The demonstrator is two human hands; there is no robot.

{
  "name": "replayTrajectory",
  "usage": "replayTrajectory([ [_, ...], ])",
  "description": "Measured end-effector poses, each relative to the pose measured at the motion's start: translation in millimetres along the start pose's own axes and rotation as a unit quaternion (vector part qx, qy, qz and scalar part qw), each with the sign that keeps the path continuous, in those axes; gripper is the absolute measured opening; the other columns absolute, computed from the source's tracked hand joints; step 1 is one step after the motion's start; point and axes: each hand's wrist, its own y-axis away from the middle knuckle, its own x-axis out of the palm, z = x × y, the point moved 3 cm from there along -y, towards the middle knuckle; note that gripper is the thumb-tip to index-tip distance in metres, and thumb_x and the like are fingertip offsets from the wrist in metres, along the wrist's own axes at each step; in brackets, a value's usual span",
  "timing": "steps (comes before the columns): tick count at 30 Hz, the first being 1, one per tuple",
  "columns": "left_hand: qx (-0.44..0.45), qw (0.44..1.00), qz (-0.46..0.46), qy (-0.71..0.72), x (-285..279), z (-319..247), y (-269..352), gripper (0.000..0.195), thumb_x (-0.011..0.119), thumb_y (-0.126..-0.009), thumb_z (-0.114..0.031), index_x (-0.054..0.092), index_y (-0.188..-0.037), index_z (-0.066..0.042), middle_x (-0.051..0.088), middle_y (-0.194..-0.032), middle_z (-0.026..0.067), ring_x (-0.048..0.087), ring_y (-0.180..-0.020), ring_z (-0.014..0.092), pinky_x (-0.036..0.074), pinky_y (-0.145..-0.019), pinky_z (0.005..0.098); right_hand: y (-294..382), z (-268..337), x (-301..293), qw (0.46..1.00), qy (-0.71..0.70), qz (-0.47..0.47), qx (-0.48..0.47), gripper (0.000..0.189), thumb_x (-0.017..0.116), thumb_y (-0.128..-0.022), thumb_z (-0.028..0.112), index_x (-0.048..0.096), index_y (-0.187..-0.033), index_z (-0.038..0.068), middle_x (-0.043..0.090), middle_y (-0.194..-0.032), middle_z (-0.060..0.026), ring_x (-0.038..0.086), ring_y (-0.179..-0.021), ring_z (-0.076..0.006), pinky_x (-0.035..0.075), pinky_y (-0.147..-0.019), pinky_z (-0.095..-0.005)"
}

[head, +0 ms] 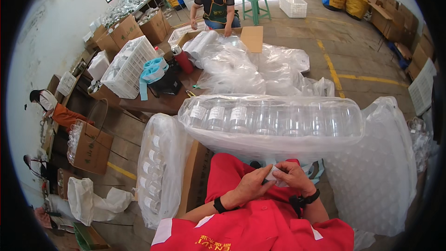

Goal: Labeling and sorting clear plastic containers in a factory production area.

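Low in front of my red jacket, my left hand (248,185) and my right hand (294,176) meet over my lap. Between their fingers is a small white piece (273,177), perhaps a label or paper; what it is cannot be told for sure. Just beyond my knees lies a clear plastic bag of transparent bottles (266,118) in a row, several bearing printed labels. Another bag of labelled bottles (151,177) stands to the left, beside an open cardboard box (191,177). A large bag with rounded shapes (374,170) rests at the right.
A brown table (163,101) at the left holds a red thermos (182,59), a blue ribbon roll (153,71) and a white crate (127,69). Across from me a person (218,7) sits behind crumpled plastic bags (237,66). A green stool (256,5) stands farther back.
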Motion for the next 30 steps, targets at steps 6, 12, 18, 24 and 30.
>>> replayTrajectory([
  [6, -0.051, 0.989, 0.018, 0.139, -4, -3, -4, 0.038, 0.068, -0.097, -0.015, 0.059, -0.131, 0.0, 0.067, -0.096, 0.0248, 0.071, -0.085, 0.041, 0.055, -0.071, 0.044, -1, -13, -3, 0.999, 0.015, 0.038, -0.032, 0.022, 0.065, -0.104, 0.021, 0.071, -0.11, 0.001, 0.068, -0.088, -0.0002, 0.061, -0.08, -0.0073, 0.051, -0.071, -0.0266],
  [12, -0.09, 0.986, 0.03, 0.137, -1, 9, 1, 0.028, 0.062, -0.102, -0.009, 0.063, -0.129, 0.001, 0.071, -0.087, 0.0209, 0.073, -0.078, 0.024, 0.056, -0.068, 0.0353, 2, -14, -1, 0.998, 0.027, 0.046, -0.044, 0.021, 0.064, -0.104, 0.019, 0.071, -0.112, 0.001, 0.07, -0.092, 0.0002, 0.06, -0.084, -0.0072, 0.051, -0.074, -0.0266],
  [18, -0.123, 0.975, 0.064, 0.172, -4, 10, 3, 0.029, 0.06, -0.104, -0.011, 0.063, -0.129, 0.002, 0.073, -0.091, 0.0212, 0.074, -0.08, 0.024, 0.057, -0.071, 0.0353, 8, -14, -2, 0.998, 0.02, 0.045, -0.037, 0.018, 0.066, -0.102, 0.016, 0.072, -0.11, 0.001, 0.069, -0.09, 0.0013, 0.06, -0.083, -0.0058, 0.05, -0.074, -0.0259],
  [24, -0.125, 0.986, 0.013, 0.112, -31, 7, -9, 0.037, 0.057, -0.103, -0.01, 0.059, -0.139, 0.0, 0.07, -0.088, 0.0196, 0.072, -0.083, 0.02, 0.055, -0.075, 0.0344, 13, -8, -22, 0.998, 0.002, 0.06, -0.022, 0.015, 0.068, -0.097, 0.012, 0.073, -0.105, 0.001, 0.067, -0.086, 0.0035, 0.059, -0.08, -0.005, 0.049, -0.07, -0.0252],
  [30, -0.182, 0.979, -0.064, 0.069, -114, 5, -49, 0.046, 0.054, -0.102, -0.006, 0.049, -0.147, 0.0, 0.059, -0.083, 0.0079, 0.052, -0.071, 0.012, 0.046, -0.065, 0.03, 38, -13, -55, 0.999, -0.035, -0.011, -0.031, 0.013, 0.068, -0.096, 0.011, 0.072, -0.103, 0.0, 0.065, -0.085, 0.0032, 0.058, -0.08, -0.0056, 0.048, -0.071, -0.0252],
])
